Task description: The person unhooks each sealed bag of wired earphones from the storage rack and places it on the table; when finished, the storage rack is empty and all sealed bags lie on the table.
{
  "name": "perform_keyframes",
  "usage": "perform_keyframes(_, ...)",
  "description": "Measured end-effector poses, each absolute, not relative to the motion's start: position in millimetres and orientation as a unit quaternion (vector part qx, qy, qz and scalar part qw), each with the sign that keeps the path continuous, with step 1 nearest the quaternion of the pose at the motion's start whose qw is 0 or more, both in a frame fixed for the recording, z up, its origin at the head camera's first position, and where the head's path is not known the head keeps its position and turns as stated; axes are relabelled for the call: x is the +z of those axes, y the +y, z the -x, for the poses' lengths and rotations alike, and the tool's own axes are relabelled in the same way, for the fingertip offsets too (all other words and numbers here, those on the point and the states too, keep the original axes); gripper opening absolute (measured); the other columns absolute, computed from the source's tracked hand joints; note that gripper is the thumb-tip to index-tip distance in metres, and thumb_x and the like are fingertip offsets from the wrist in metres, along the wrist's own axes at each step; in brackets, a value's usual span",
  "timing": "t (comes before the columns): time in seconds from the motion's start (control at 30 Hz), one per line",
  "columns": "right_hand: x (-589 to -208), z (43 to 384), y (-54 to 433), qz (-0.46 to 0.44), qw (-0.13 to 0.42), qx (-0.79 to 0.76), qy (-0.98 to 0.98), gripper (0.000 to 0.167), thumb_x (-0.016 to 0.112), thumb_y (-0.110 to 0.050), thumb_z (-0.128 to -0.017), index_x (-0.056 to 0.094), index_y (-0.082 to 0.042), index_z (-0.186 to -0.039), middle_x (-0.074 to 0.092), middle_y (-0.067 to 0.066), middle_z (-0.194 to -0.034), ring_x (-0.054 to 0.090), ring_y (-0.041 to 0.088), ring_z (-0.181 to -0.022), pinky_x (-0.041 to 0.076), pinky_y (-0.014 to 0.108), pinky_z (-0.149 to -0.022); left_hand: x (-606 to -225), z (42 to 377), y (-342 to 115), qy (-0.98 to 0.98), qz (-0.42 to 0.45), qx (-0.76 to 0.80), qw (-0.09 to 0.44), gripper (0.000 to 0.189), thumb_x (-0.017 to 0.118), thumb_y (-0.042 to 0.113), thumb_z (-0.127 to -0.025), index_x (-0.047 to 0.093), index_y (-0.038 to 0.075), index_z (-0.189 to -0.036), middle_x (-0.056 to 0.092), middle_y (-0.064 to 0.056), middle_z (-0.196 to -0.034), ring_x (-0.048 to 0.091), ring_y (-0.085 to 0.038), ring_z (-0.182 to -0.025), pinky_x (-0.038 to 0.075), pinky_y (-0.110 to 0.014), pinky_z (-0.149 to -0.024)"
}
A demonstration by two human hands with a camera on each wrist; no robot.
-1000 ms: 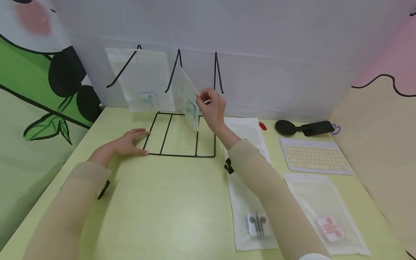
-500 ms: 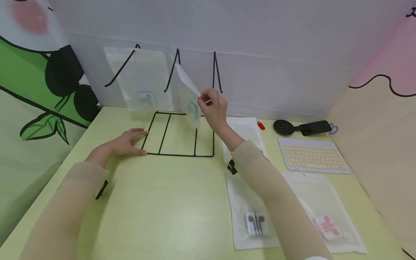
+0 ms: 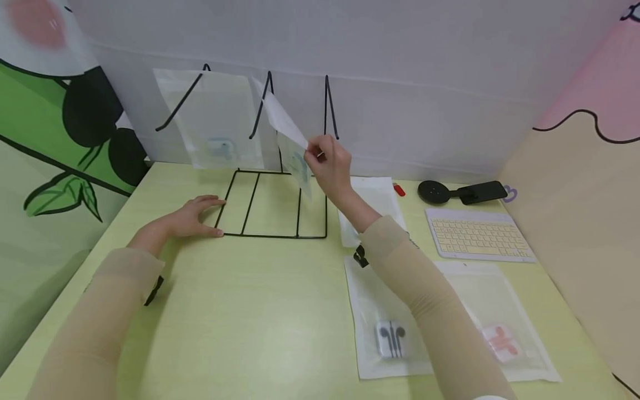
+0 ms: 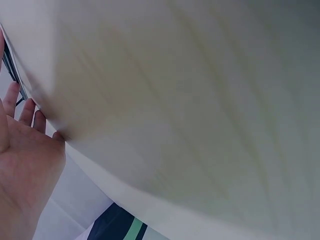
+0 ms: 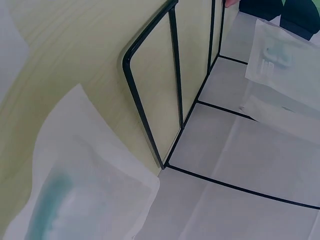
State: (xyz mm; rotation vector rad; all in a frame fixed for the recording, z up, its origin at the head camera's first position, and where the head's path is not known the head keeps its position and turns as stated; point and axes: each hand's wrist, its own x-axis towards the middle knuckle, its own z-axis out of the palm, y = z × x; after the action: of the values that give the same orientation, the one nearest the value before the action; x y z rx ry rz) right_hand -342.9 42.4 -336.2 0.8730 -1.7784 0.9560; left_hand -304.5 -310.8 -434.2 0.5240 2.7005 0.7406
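Note:
My right hand (image 3: pixel 330 166) pinches the edge of a translucent white zip pouch (image 3: pixel 286 119) with teal earphones in it. The pouch's upper end overlaps the middle hook of a black wire rack (image 3: pixel 270 236), and its body slants down toward the hand. In the right wrist view that pouch (image 5: pixel 95 185) fills the lower left, beside the rack's base. Straight fingers and thumb of my left hand (image 3: pixel 192 218) rest at the left side of the rack's base. A second pouch (image 3: pixel 220 108) with blue earphones hangs on the left hook (image 3: pixel 182 103); the right hook (image 3: pixel 331 105) is bare.
White pouches lie on the table at right, one with black earphones (image 3: pixel 391 339), one with pink earphones (image 3: pixel 501 342). Another white pouch (image 3: pixel 377 194) lies partly behind my right forearm. Beyond are a keyboard (image 3: pixel 480 236), a black stand-like object (image 3: pixel 462 193) and a small red item (image 3: pixel 399 190).
My right hand has shifted slightly right relative to the rack, and the held pouch's upper part has bent and turned toward the camera. The left hand stays on the rack's base.

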Motion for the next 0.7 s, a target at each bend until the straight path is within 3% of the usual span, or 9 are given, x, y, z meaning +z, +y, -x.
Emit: perform_keyframes(0.7,-332.0,325.5,51.7,-0.389,0.46,0.365,-0.71,0.012,0.056,0.01,-0.077,0.055,-0.002,-0.079,0.056,0.01,-0.07,0.058,0.016,-0.06,0.05,0.02,-0.055,-432.4,304.9,-310.0,0.937,-0.184,0.258,0.145,0.09,0.074,0.045,-0.078,0.03,0.007,-0.147,0.01,-0.023,-0.154,0.006,-0.049,-0.138,0.012,-0.07,-0.103)
